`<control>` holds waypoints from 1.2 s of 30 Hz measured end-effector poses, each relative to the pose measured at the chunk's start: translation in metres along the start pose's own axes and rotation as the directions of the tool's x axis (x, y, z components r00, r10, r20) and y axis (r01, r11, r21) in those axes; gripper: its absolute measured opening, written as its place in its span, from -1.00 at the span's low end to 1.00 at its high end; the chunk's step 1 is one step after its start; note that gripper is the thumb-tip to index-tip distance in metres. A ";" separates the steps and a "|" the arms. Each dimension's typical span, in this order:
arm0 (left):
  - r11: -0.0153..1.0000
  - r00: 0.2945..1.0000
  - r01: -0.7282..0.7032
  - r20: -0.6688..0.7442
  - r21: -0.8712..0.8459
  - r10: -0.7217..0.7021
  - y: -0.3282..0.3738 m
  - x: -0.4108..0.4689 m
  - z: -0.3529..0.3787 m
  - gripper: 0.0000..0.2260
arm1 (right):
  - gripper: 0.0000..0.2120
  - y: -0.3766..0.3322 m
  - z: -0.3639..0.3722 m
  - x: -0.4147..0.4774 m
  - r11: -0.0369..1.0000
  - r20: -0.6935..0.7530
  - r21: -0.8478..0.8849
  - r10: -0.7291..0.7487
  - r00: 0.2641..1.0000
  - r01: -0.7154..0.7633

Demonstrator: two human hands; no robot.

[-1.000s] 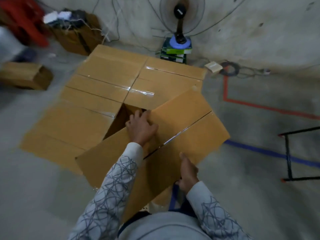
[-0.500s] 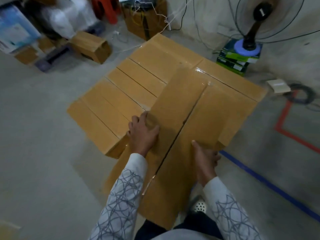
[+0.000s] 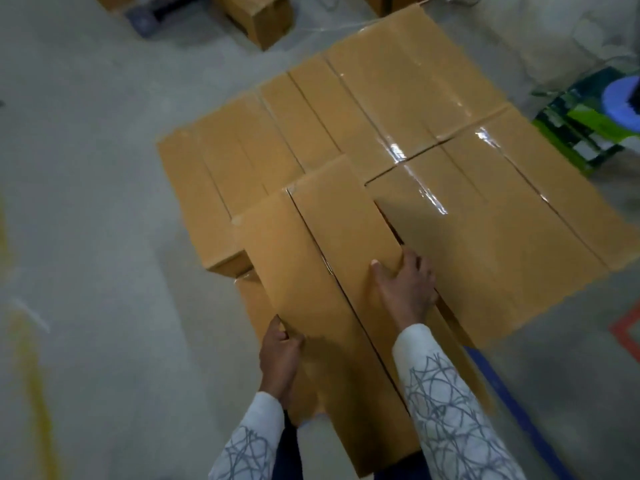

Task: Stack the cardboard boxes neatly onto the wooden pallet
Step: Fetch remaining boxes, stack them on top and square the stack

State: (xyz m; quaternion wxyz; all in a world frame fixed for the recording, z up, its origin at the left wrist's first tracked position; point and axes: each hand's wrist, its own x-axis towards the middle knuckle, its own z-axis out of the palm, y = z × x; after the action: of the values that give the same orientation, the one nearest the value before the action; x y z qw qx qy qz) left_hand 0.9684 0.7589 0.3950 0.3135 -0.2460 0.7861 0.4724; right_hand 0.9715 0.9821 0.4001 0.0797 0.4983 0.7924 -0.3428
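I hold a long brown cardboard box (image 3: 332,271) tilted over the near gap in a layer of taped cardboard boxes (image 3: 398,109). My left hand (image 3: 280,358) grips the box's left edge, thumb on top. My right hand (image 3: 407,285) grips its right edge beside the neighbouring taped box (image 3: 502,237), fingers curled over the corner. The box's far end lies on the stacked boxes. The wooden pallet is hidden beneath the boxes.
A loose cardboard box (image 3: 258,15) lies on the concrete floor (image 3: 86,237) at the top. A green package with a blue fan base (image 3: 595,123) stands at the right. Blue and red floor tape (image 3: 623,327) runs at the lower right.
The view swung left and down. The box I carry turned to line up with the stacked boxes and came lower. My left hand shifted from the box's top to its left edge.
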 end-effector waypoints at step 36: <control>0.933 0.945 0.288 0.223 -0.218 -0.239 -0.179 0.050 0.194 -0.26 | 0.07 0.303 0.068 0.030 0.476 0.209 0.402 0.784 0.584 -0.782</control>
State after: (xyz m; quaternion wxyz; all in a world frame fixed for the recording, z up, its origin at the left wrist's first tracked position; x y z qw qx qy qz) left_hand 1.1073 0.8506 0.1840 0.4159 -0.3397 0.6466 0.5417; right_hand 1.1979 1.0433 0.1946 0.1070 0.8087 0.3737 -0.4415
